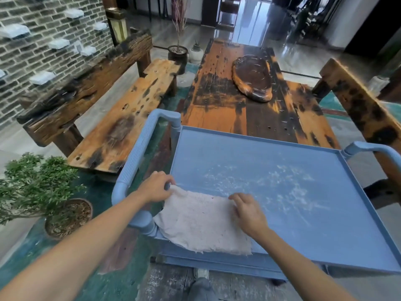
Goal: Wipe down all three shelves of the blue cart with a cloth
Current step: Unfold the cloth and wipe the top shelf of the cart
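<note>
The blue cart [217,144] stands right in front of me, its top shelf dusted with white powder [288,185] across the middle. A pale grey cloth [201,222] lies spread on the shelf's near left corner, its near edge hanging over the rim. My left hand [155,187] pinches the cloth's far left corner beside the cart's handle post. My right hand [247,210] pinches the cloth's far right corner. The two lower shelves are hidden under the top one.
A worn wooden table [227,98] with a dark wooden tray [252,77] abuts the cart's far side. Wooden benches stand at the left [121,118] and right [355,101]. A potted shrub [43,192] sits at the near left, by the cart's left handle [134,153].
</note>
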The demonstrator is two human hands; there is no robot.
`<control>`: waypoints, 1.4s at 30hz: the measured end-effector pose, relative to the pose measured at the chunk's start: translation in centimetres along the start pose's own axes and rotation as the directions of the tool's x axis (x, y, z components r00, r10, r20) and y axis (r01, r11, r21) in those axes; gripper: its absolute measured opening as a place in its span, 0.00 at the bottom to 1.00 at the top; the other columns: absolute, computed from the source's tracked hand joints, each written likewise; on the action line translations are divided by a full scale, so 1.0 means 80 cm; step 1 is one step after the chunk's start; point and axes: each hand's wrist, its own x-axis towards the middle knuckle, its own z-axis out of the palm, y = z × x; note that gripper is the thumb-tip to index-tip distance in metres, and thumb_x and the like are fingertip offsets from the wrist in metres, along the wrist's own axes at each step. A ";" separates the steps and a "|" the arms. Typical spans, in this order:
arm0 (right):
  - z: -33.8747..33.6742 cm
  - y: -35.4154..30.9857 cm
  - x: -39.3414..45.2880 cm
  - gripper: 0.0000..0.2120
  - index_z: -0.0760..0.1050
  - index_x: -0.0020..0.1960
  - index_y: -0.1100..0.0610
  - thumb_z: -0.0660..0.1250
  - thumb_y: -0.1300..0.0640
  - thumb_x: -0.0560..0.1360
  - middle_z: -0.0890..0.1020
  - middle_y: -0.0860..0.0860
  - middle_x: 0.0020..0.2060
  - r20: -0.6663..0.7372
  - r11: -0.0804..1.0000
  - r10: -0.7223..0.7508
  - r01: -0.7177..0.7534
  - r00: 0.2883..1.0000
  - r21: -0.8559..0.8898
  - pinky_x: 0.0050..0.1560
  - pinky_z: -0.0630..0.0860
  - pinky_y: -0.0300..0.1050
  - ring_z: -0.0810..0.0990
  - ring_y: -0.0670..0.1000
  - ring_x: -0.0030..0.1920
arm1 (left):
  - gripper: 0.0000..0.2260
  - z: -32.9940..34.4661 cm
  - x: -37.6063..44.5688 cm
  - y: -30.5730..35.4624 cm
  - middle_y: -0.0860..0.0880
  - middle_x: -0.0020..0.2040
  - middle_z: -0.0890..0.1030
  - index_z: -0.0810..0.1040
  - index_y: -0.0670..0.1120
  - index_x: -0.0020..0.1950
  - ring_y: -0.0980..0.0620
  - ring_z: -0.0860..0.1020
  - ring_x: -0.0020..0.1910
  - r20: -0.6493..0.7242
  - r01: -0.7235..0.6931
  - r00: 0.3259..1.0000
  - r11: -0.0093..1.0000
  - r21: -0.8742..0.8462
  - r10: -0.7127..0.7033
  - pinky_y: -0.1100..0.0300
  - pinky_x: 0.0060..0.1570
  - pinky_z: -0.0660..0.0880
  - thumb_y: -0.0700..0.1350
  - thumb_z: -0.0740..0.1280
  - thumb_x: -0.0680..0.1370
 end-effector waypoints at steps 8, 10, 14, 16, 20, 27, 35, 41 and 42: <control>0.089 -0.075 0.005 0.25 0.55 0.81 0.40 0.53 0.47 0.85 0.53 0.46 0.83 0.189 0.761 -0.645 0.646 0.741 0.064 0.81 0.51 0.55 0.52 0.53 0.83 | 0.13 0.032 0.074 -0.018 0.44 0.60 0.75 0.73 0.49 0.60 0.42 0.75 0.59 -0.115 0.326 0.911 0.863 -0.386 -0.395 0.46 0.60 0.72 0.54 0.55 0.82; 0.102 -0.085 0.009 0.27 0.55 0.81 0.40 0.54 0.49 0.84 0.53 0.45 0.83 0.198 0.738 -0.674 0.663 0.712 0.126 0.80 0.50 0.56 0.49 0.51 0.83 | 0.19 0.044 0.091 -0.012 0.45 0.68 0.72 0.70 0.51 0.68 0.44 0.73 0.65 -0.021 0.363 0.893 0.748 -0.556 -0.449 0.47 0.63 0.70 0.58 0.54 0.82; 0.109 -0.074 0.037 0.27 0.58 0.79 0.36 0.58 0.47 0.82 0.53 0.41 0.82 0.203 0.710 -0.704 0.677 0.681 0.192 0.81 0.50 0.56 0.49 0.48 0.83 | 0.32 0.070 0.108 0.003 0.55 0.71 0.68 0.61 0.54 0.76 0.65 0.73 0.63 0.028 0.233 0.900 0.424 -0.875 -0.436 0.60 0.61 0.69 0.65 0.59 0.74; 0.108 -0.069 0.058 0.26 0.59 0.79 0.35 0.59 0.46 0.82 0.55 0.40 0.82 0.191 0.690 -0.724 0.691 0.663 0.215 0.81 0.50 0.56 0.50 0.48 0.83 | 0.28 0.075 0.107 0.005 0.61 0.64 0.74 0.67 0.58 0.70 0.76 0.76 0.53 0.013 0.145 0.915 0.300 -0.943 -0.403 0.69 0.51 0.71 0.65 0.62 0.72; 0.112 -0.067 0.101 0.26 0.59 0.79 0.35 0.58 0.43 0.81 0.54 0.39 0.82 0.187 0.696 -0.718 0.696 0.670 0.178 0.81 0.49 0.55 0.50 0.47 0.83 | 0.32 0.071 0.091 0.010 0.59 0.67 0.77 0.70 0.56 0.72 0.65 0.74 0.66 0.001 0.104 0.924 0.248 -0.963 -0.382 0.64 0.61 0.70 0.70 0.63 0.73; 0.111 -0.048 0.213 0.25 0.62 0.78 0.36 0.59 0.43 0.82 0.61 0.44 0.81 0.202 0.678 -0.732 0.725 0.650 0.122 0.82 0.46 0.54 0.52 0.50 0.83 | 0.25 0.076 0.095 0.014 0.55 0.71 0.74 0.69 0.53 0.73 0.52 0.67 0.76 0.043 0.097 0.937 0.140 -0.985 -0.346 0.55 0.74 0.66 0.60 0.61 0.78; 0.100 -0.013 0.343 0.25 0.57 0.80 0.37 0.53 0.43 0.84 0.54 0.43 0.82 0.206 0.750 -0.655 0.658 0.727 0.064 0.81 0.45 0.56 0.49 0.50 0.83 | 0.29 0.074 0.090 0.012 0.62 0.74 0.69 0.64 0.59 0.76 0.61 0.64 0.75 -0.066 0.061 0.952 0.396 -0.916 -0.298 0.52 0.76 0.58 0.69 0.59 0.77; 0.078 -0.002 0.433 0.27 0.51 0.81 0.36 0.42 0.39 0.82 0.50 0.43 0.83 0.235 0.874 -0.481 0.485 0.845 0.046 0.81 0.44 0.57 0.44 0.49 0.83 | 0.34 0.065 0.084 0.018 0.61 0.76 0.68 0.60 0.57 0.79 0.62 0.65 0.75 0.016 0.136 0.947 0.354 -0.925 -0.322 0.47 0.77 0.58 0.65 0.62 0.74; 0.079 -0.003 0.437 0.27 0.50 0.81 0.36 0.42 0.39 0.82 0.50 0.44 0.83 0.237 0.882 -0.463 0.469 0.854 0.031 0.81 0.43 0.56 0.44 0.49 0.83 | 0.34 0.063 0.084 0.019 0.61 0.75 0.68 0.61 0.57 0.78 0.63 0.64 0.75 0.005 0.135 0.946 0.382 -0.914 -0.323 0.47 0.77 0.58 0.65 0.62 0.74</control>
